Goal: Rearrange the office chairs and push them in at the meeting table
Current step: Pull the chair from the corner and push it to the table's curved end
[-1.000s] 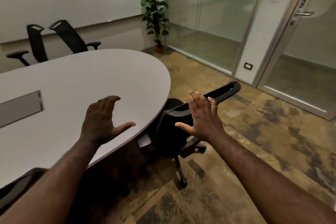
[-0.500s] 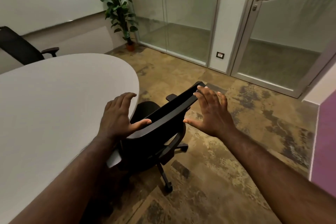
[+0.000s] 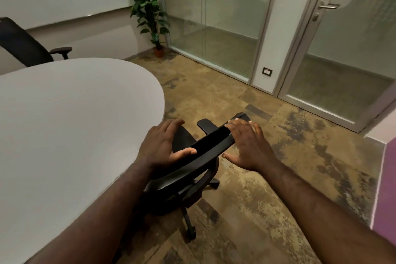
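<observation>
A black office chair point(image 3: 210, 146) stands at the rounded end of the white meeting table point(image 3: 75, 124), its backrest rim running diagonally in front of me and its seat toward the table. My left hand point(image 3: 162, 146) is over the left part of the rim, thumb lying along the near side and fingers reaching over the front. My right hand point(image 3: 250, 146) rests its fingers on the right part of the rim, with the thumb spread and off the chair. The chair's wheeled base shows below on the floor.
A second black chair point(image 3: 23, 45) stands at the table's far side by the wall. A potted plant point(image 3: 147, 6) is in the corner. A glass partition point(image 3: 214, 28) and a glass door point(image 3: 353, 49) line the right; a purple wall point(image 3: 385, 188) is close at right.
My view has swung right and closer to the chair. Both hands moved from mid-air above the table edge onto the backrest rim, the left thumb settling on it.
</observation>
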